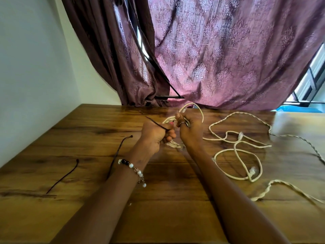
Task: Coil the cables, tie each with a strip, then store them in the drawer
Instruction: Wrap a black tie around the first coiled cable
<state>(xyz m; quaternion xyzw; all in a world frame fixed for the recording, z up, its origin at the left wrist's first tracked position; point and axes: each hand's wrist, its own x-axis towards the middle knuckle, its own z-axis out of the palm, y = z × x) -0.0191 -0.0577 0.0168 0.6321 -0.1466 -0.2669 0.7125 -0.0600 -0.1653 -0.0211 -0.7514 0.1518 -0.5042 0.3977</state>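
Observation:
Above the middle of the wooden table (70,217), both hands hold a coiled cream cable (198,110). My left hand (155,136) grips the coil's lower part and pinches a thin dark strip (154,123) that sticks out up-left. My right hand (189,131), a ring on one finger, holds the coil's upper part, with a clear plug near its thumb. A loop rises above the right hand. Two more dark strips, one (119,154) and another (63,176), lie on the table to the left. A loose cream cable (235,148) with clear plugs lies to the right.
A twisted cream cord (281,136) runs along the table's right side and another twisted length (274,189) lies near the right front. Purple patterned curtains (228,59) hang behind the table. A white wall (35,67) stands on the left. No drawer is in view.

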